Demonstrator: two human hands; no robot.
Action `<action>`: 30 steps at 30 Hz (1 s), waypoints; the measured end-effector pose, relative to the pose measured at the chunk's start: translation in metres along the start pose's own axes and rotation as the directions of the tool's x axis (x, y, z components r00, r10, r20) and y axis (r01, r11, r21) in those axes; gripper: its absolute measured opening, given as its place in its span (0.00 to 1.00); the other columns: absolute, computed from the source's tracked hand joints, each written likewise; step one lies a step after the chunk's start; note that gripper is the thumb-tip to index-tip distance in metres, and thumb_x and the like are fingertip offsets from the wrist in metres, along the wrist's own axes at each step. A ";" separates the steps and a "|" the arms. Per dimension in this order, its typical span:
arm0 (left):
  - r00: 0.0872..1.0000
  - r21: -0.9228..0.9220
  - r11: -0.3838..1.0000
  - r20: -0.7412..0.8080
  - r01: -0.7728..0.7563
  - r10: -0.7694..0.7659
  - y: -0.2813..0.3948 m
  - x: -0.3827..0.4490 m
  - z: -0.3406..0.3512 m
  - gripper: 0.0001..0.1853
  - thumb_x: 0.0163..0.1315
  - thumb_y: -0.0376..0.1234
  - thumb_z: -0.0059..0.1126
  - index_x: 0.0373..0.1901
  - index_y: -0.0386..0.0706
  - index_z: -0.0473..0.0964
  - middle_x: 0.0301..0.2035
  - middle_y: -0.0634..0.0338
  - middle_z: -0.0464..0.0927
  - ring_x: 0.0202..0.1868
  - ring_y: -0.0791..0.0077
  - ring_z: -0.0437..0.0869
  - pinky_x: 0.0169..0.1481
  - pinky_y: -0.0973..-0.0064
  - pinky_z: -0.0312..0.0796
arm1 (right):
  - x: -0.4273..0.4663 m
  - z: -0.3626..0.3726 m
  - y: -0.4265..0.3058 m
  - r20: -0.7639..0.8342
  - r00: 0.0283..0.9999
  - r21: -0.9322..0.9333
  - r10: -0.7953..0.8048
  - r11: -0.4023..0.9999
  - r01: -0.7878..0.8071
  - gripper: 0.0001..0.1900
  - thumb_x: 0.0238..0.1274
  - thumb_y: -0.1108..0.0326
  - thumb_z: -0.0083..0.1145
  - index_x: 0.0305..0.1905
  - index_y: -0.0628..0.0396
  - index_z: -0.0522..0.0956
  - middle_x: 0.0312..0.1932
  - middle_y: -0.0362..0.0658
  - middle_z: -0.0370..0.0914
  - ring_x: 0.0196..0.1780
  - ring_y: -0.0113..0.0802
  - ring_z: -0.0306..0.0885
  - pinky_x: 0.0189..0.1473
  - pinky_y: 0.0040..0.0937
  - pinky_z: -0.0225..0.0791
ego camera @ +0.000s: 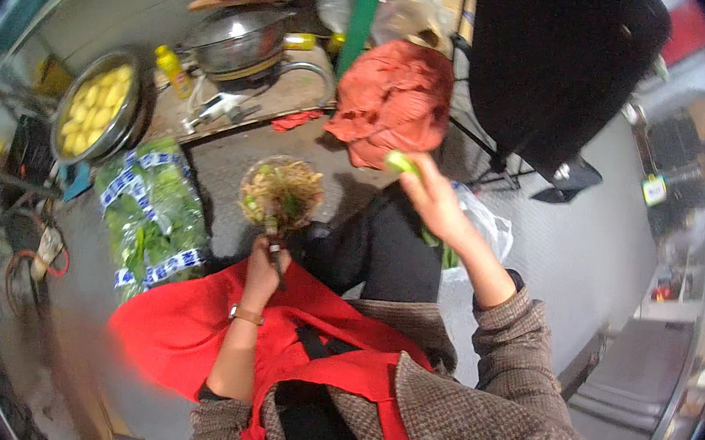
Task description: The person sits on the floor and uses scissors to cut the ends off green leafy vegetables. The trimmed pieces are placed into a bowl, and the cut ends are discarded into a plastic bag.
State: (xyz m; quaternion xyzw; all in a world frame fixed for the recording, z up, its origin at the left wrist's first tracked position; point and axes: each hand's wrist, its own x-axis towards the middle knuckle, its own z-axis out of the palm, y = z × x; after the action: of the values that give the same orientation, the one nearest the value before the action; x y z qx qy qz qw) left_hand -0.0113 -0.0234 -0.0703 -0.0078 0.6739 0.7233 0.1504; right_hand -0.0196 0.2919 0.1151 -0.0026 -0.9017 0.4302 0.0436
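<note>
My left hand [268, 262] is closed on the dark handle of a knife [275, 247], whose blade is hard to make out over a round container [318, 206] of vegetable trimmings. My right hand [431, 197] is raised to the right, gripping a pale green piece of vegetable [403, 162] at its fingertips; its exact kind is unclear. Just beyond that piece lies a crumpled red plastic bag [393, 100]. A white plastic bag [490, 227] with greens inside sits beneath and beside my right forearm. A printed clear bag of leafy greens [158, 216] lies left of the container.
A metal basin [133, 120] of peeled potatoes stands at the left. Beside it, a low board [219, 121] bears a yellow bottle [174, 71] and a lidded metal pot [237, 41]. A green post [363, 17] rises behind. Black cloth [549, 66] hangs over a frame at upper right.
</note>
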 end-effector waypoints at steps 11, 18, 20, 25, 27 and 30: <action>0.994 0.585 0.804 0.037 -0.104 0.101 0.055 -0.012 -0.008 0.20 0.45 0.36 0.59 0.36 0.32 0.67 0.34 0.41 0.72 0.42 0.44 0.74 0.45 0.56 0.67 | 0.031 0.163 -0.025 0.406 0.906 0.257 -0.120 0.966 0.012 0.17 0.66 0.60 0.48 0.53 0.59 0.71 0.40 0.55 0.76 0.43 0.45 0.76 0.45 0.33 0.66; 0.996 0.469 0.881 0.020 0.066 -0.085 0.030 -0.004 -0.001 0.20 0.48 0.41 0.59 0.33 0.32 0.70 0.32 0.40 0.75 0.40 0.45 0.77 0.43 0.56 0.68 | 0.038 0.173 0.000 0.495 0.868 0.072 -0.020 0.997 -0.018 0.16 0.66 0.60 0.47 0.51 0.58 0.72 0.36 0.54 0.76 0.39 0.48 0.75 0.41 0.36 0.66; 0.988 0.422 0.896 0.012 0.135 -0.154 0.022 0.001 -0.001 0.20 0.48 0.43 0.59 0.30 0.32 0.72 0.28 0.40 0.76 0.36 0.45 0.79 0.40 0.55 0.68 | 0.044 0.184 0.019 0.488 0.867 0.115 -0.100 0.992 0.049 0.15 0.66 0.60 0.47 0.50 0.58 0.72 0.34 0.54 0.76 0.38 0.49 0.75 0.38 0.38 0.65; 0.956 0.476 0.833 -0.067 0.282 -0.285 -0.004 0.019 -0.009 0.21 0.47 0.45 0.61 0.20 0.32 0.77 0.21 0.41 0.77 0.29 0.44 0.79 0.35 0.56 0.69 | 0.063 0.224 0.071 0.519 0.851 0.067 -0.078 0.996 0.051 0.16 0.65 0.59 0.47 0.49 0.58 0.72 0.36 0.55 0.76 0.41 0.53 0.75 0.40 0.42 0.66; 0.943 0.559 0.764 -0.125 0.324 -0.308 -0.020 0.022 -0.011 0.22 0.47 0.46 0.61 0.21 0.32 0.78 0.23 0.38 0.76 0.31 0.44 0.80 0.36 0.56 0.69 | 0.065 0.231 0.078 0.497 0.866 -0.061 -0.046 0.994 0.088 0.16 0.65 0.58 0.46 0.50 0.57 0.72 0.37 0.57 0.76 0.42 0.54 0.74 0.42 0.44 0.67; 0.914 0.577 0.718 -0.146 0.390 -0.379 -0.047 0.029 -0.016 0.23 0.48 0.47 0.61 0.21 0.31 0.77 0.23 0.37 0.76 0.31 0.43 0.79 0.37 0.55 0.69 | 0.066 0.215 0.065 0.438 0.865 -0.399 0.244 0.915 -0.057 0.19 0.64 0.57 0.45 0.54 0.56 0.69 0.40 0.62 0.75 0.46 0.58 0.73 0.46 0.48 0.66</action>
State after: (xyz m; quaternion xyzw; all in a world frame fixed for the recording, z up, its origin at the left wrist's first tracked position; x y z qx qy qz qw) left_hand -0.0313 -0.0308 -0.1239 -0.1061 0.8507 0.4281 0.2861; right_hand -0.1051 0.1686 -0.0647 0.0240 -0.9459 0.2403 -0.2165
